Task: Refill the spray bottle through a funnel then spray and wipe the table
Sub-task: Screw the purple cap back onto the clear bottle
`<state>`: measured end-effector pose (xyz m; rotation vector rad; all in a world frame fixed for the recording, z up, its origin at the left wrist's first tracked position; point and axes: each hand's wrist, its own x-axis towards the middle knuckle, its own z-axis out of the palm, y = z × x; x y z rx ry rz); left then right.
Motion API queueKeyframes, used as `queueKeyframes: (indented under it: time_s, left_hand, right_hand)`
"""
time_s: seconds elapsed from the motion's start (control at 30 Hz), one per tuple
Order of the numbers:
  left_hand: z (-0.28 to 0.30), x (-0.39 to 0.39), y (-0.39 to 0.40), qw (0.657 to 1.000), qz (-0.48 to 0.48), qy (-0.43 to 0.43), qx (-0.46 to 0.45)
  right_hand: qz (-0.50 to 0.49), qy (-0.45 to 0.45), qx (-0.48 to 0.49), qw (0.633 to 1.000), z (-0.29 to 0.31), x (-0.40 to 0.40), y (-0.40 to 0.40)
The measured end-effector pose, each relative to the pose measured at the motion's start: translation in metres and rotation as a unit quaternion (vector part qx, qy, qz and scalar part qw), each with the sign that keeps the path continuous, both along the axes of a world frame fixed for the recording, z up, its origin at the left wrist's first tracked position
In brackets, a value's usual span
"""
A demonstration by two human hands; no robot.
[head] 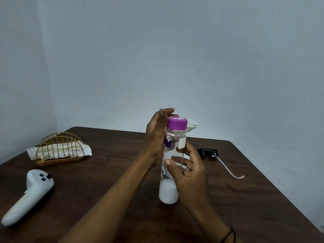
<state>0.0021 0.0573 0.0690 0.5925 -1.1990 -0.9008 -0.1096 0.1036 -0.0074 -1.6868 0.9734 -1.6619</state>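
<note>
A clear water bottle [175, 148] with a purple cap [176, 123] is held upright above the middle of the dark wooden table [105, 181]. My right hand [187, 169] wraps around its lower body. My left hand [157, 135] presses against its upper side, fingers curled around the cap. Right behind it stands the white spray bottle [168, 193], mostly hidden, with the rim of a white funnel [192, 125] showing past the cap. The black spray head [207, 152] lies on the table to the right with its clear dip tube [229, 170] trailing toward me.
A gold wire holder [59, 148] with white cloths [84, 149] sits at the back left. A white hand controller [29, 193] lies at the near left. The table's right edge [280, 186] runs diagonally; walls close the back and left.
</note>
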Motion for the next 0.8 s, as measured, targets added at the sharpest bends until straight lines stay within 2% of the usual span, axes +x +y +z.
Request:
queueKeyframes:
  time_s: [0.13, 0.3, 0.43, 0.5, 0.67, 0.8]
  left_hand:
    - [0.001, 0.006, -0.001, 1.000, -0.001, 0.021, -0.022]
    - [0.005, 0.021, -0.007, 0.999, 0.032, -0.010, 0.037]
    - [-0.003, 0.040, -0.012, 0.999, -0.013, -0.024, -0.017]
    - [-0.009, 0.049, -0.015, 0.999, -0.010, -0.031, -0.024]
    - [-0.010, 0.061, -0.023, 0.999, 0.031, 0.026, -0.001]
    - [-0.011, 0.061, -0.030, 0.998, 0.059, 0.013, 0.015]
  right_hand:
    - [-0.002, 0.011, -0.026, 1.000, 0.010, 0.005, 0.000]
    - [0.004, 0.049, -0.043, 0.998, 0.024, 0.017, -0.007]
    - [0.001, 0.053, -0.063, 0.997, 0.030, 0.036, -0.019]
    - [0.000, 0.050, -0.055, 0.997, 0.030, 0.047, -0.026]
    - [0.021, 0.058, -0.027, 0.998, 0.030, 0.066, -0.042]
    - [0.013, 0.075, -0.025, 0.997, 0.025, 0.072, -0.058]
